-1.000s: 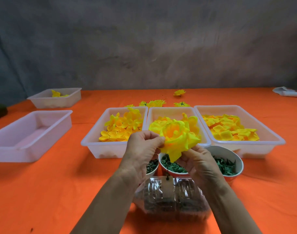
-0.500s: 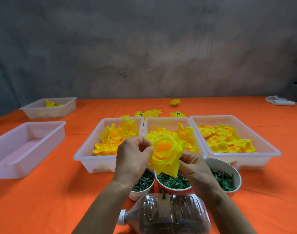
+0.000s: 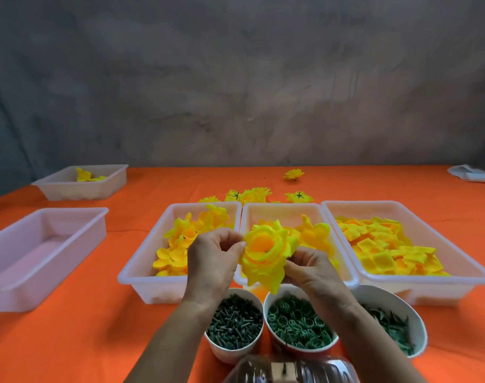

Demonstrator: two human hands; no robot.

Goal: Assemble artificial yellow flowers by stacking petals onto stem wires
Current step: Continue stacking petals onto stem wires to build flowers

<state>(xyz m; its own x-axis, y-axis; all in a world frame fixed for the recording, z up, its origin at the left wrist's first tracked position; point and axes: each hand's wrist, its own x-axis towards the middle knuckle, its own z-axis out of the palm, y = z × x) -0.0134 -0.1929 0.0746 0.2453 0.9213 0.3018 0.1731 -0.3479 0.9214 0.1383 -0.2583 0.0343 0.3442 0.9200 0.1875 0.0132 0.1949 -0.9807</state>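
Both hands gripped the yellow flower above the near cups; the left hand pinched its left rim, the right hand clasped its right underside. A loosened pinch risked the stacked petals sliding apart; the stem wire was hidden.

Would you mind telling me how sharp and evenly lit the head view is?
Head view: soft, even light with faint shadows; the flower and both hands are fairly sharp; wide-angle bending curves the tray rims; the plastic bottle at the bottom edge shows glare.

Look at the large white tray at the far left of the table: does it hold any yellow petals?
No: the large white tray at the left shows only its bare pale bottom, while the yellow petals lie in other trays.
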